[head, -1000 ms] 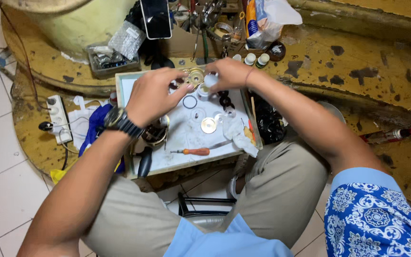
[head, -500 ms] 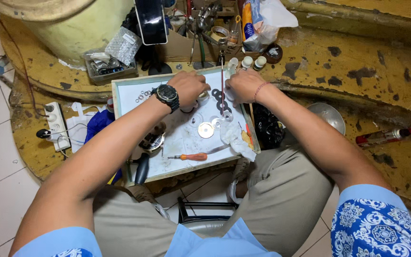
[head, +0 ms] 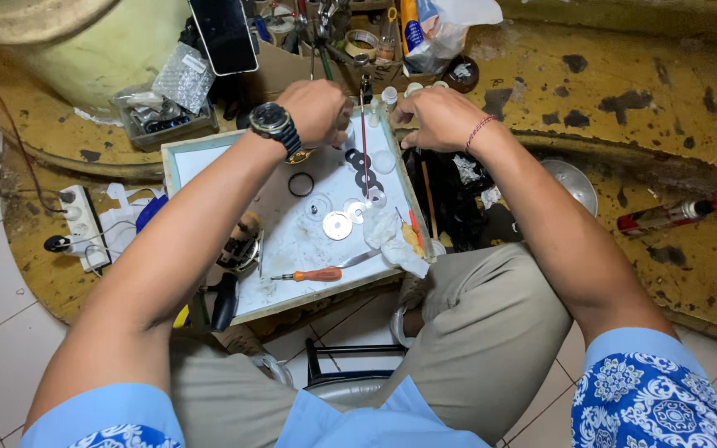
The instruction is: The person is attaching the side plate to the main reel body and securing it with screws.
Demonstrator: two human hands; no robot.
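My left hand point(head: 319, 109), with a black wristwatch point(head: 274, 124) on its wrist, is curled at the far edge of a white work tray point(head: 209, 162). A gold-coloured round part point(head: 300, 156) peeks out below its heel. My right hand point(head: 441, 116), wearing a thin bracelet, has its fingers bent down at the tray's far right corner, beside small white pots point(head: 388, 95). What either hand grips is hidden. A thin rod-like tool point(head: 364, 141) stands between the hands. On the tray lie metal discs point(head: 338, 226), black rings point(head: 363, 170) and an orange-handled screwdriver point(head: 317, 275).
A crumpled cloth point(head: 392, 239) lies at the tray's right edge. Behind are a phone point(head: 224, 33), a tape roll point(head: 363, 41) and a plastic box of parts point(head: 163, 118). A power strip point(head: 85, 224) lies left, with a metal bowl point(head: 573, 184) and red tube point(head: 670, 214) on the right.
Both hands have moved from the middle of the tray to its far edge and drawn slightly apart. The parts on the tray lie where they were.
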